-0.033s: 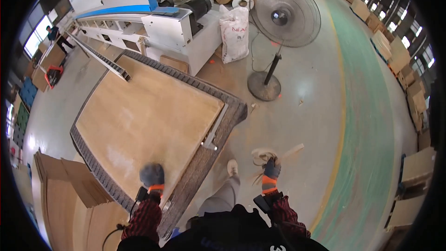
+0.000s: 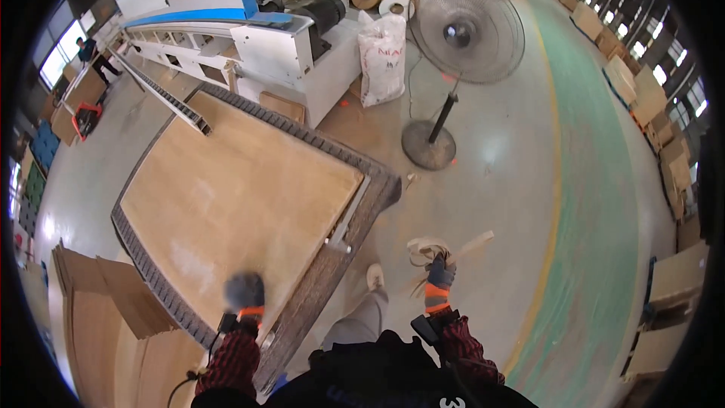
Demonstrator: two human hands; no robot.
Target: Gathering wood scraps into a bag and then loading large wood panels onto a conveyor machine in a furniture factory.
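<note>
My left hand, in a dark grey work glove with an orange cuff, is over the near corner of a wide tan board. Motion smears its fingers, so their shape and whether they touch the board cannot be made out. The board lies on a bench with dark ribbed edging. In a matching glove, my right hand is closed around a bundle of thin tan strips. Some strips loop above the fist, one sticks out to the right, and others dangle to its left.
A metal rail ends over the board's far side. Beyond stand a white machine, a white sack and a pedestal fan. Brown sheets lean at the near left. Far left, a person stands by a red pallet truck.
The view has shifted very slightly. My left hand is a little lower and further left; my right hand keeps hold of the strips.
</note>
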